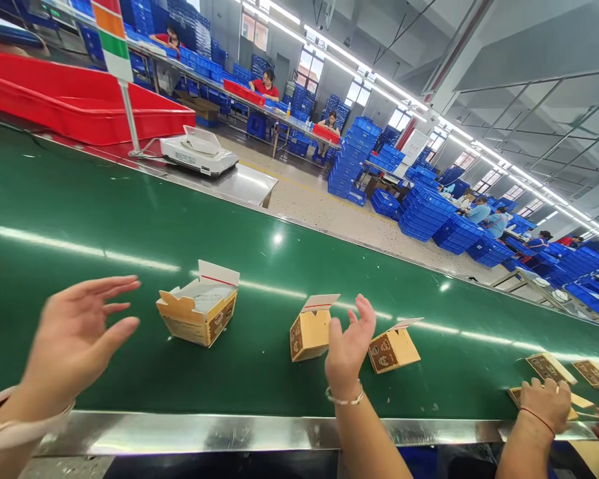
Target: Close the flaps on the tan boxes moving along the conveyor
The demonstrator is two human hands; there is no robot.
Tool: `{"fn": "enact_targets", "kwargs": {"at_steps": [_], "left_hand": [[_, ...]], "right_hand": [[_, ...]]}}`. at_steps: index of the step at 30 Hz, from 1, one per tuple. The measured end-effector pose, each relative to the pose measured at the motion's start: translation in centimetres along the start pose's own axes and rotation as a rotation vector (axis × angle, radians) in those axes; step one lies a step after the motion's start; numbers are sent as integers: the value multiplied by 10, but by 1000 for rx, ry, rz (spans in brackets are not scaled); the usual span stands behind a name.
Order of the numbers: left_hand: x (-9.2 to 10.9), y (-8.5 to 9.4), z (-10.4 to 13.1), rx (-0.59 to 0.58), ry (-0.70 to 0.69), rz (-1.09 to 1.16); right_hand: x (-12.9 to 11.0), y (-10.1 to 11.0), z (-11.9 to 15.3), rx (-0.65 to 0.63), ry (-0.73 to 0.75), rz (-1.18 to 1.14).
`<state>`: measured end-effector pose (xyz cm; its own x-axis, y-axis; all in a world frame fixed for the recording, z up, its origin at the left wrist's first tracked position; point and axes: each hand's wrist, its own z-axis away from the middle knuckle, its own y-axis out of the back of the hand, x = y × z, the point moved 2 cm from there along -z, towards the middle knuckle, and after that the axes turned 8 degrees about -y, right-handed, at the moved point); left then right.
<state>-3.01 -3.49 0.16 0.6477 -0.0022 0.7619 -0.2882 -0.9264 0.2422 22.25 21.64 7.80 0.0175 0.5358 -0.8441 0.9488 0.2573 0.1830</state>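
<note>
My left hand [77,336] hovers open above the green conveyor belt [130,219], fingers spread, just left of a small yellow-brown carton [198,313] with its white flap up. My right hand [348,349], with a bracelet at the wrist, is open between two more cartons: one [309,332] to its left with a raised flap, and one [393,348] to its right, tilted. Neither hand holds anything.
A co-worker's hands [546,402] rest at the belt's near edge on the right, by flat unfolded cartons [549,367]. Beyond the belt stand a white scale [198,152], red trays [74,100], stacks of blue crates [424,213] and seated workers.
</note>
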Motion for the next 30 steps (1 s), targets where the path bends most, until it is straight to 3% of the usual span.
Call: {"fn": "enact_targets", "kwargs": {"at_steps": [2, 4, 6, 11, 18, 22, 27, 30], "left_hand": [[17, -17, -13, -84, -57, 26], [24, -31, -16, -221, -177, 0], [24, -40, -13, -325, -297, -33], [22, -54, -2, -403, -386, -75], [27, -80, -13, -574, -416, -268], [41, -97, -24, -702, -411, -263], [47, -111, -17, -720, -377, -151], [43, -116, -6, -701, -422, -115]], "right_hand": [[-20, -13, 21, -157, 304, -50], [-24, -37, 37, -438, 400, -45], [-17, -63, 43, -620, 390, 37], [10, -110, 31, -834, 221, 411], [-1, -111, 6, -1073, 184, 492], [8, -104, 0, -1078, 204, 338], [21, -88, 15, -792, 198, -4], [22, -78, 22, -694, 191, -150]]}}
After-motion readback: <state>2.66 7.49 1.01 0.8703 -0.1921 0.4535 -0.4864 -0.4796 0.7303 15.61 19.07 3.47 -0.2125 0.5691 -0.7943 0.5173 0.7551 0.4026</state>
